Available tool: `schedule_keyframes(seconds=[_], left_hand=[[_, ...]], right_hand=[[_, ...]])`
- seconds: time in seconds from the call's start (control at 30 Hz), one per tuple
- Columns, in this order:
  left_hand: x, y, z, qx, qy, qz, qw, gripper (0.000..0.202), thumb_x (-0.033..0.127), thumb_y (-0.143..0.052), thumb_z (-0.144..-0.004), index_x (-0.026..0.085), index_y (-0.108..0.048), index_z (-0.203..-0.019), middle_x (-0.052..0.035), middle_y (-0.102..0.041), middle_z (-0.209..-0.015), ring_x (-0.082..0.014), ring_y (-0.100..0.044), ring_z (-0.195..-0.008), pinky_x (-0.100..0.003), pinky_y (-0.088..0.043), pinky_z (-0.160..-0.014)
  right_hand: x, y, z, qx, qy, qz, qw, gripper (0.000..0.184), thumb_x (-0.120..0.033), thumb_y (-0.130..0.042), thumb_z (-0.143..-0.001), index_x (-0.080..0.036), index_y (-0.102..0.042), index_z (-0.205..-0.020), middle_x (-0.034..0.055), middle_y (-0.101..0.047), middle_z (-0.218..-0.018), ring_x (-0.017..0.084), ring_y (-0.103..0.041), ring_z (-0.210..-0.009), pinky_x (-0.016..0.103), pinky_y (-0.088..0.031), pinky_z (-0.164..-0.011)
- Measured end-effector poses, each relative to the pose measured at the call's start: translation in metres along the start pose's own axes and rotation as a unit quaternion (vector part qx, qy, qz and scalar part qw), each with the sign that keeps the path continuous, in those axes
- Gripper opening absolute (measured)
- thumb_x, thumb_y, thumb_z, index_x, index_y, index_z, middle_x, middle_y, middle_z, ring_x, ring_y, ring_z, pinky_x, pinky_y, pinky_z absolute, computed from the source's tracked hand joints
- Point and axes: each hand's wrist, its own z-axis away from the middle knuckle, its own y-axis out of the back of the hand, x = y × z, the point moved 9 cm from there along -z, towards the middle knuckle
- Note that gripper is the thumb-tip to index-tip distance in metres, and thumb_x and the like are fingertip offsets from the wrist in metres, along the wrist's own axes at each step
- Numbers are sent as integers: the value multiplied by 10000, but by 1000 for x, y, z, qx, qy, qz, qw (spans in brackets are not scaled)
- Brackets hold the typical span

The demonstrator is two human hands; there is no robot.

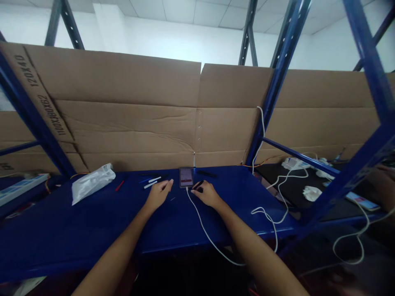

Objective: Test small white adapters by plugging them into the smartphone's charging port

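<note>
"What shows left of the left hand?"
"I see a white plastic bag on the blue table. Farther left, past a slanted blue post, I get a long white bar, bluish on top."
"And beyond both hands?"
"I have a creased cardboard panel standing along the table's back, printed figures at its left end. Above it I see a white wall and ceiling panels."
"Right of the right hand?"
"A blue upright with a white cable beside it. Farther right, on a black surface, I make out a crumpled white wad."
</note>
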Motion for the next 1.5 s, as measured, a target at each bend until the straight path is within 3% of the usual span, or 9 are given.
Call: schedule_keyframes(seconds=[0.17,0.33,0.5,0.63,0.8,1.17,1.5], left_hand=[[3,-11,2,-23,-17,13,999,480,544,-475,-958,186,-484,-638,52,-387,-564,-112,-392,-541,-238,-290,-539],[-6,-8,-1,11,-3,64,998,338,521,-619,-879,187,-654,-918,25,-577,-708,-125,-505,-593,-236,-400,-578],[-16,-9,-3,3,25,96,995,410,521,-654,-845,178,-720,-1059,-8,-665,-768,-139,-595,-594,-255,-462,-591],[-18,-9,-4,-4,30,126,992,485,525,-658,-843,165,-725,-1161,-12,-683,-720,-157,-630,-605,-263,-486,-598],[-18,-14,-4,-27,24,132,991,503,532,-682,-824,164,-746,-1161,-9,-673,-662,-145,-592,-567,-243,-448,-542],[-13,-17,-2,-45,19,132,990,498,536,-691,-814,167,-767,-1139,-33,-726,-742,-128,-546,-556,-239,-460,-548],[-15,-20,-2,-80,22,111,990,468,541,-659,-840,191,-770,-1130,-42,-743,-842,-135,-563,-594,-239,-462,-575]], right_hand=[[-3,11,1,46,15,33,998,153,-302,-688,-902,-190,-696,-798,40,-712,-804,188,-635,-793,291,-468,-747],[-12,14,4,52,53,100,992,309,-367,-596,-955,-193,-594,-700,26,-627,-702,174,-558,-711,289,-429,-704],[-22,17,7,45,93,117,988,243,-312,-586,-951,-194,-602,-739,27,-636,-718,179,-555,-731,293,-430,-732],[-24,18,7,23,108,95,989,137,-273,-596,-966,-204,-709,-931,44,-709,-844,179,-599,-771,300,-455,-776],[-28,13,9,-8,152,126,980,213,-289,-607,-979,-227,-735,-1138,68,-689,-906,195,-603,-859,339,-469,-867],[-34,16,10,-12,168,144,975,228,-311,-601,-984,-222,-749,-1133,65,-671,-894,187,-574,-821,327,-470,-824],[-36,14,11,-5,162,126,979,254,-323,-567,-1005,-220,-734,-1165,53,-674,-864,180,-605,-833,342,-456,-915]])
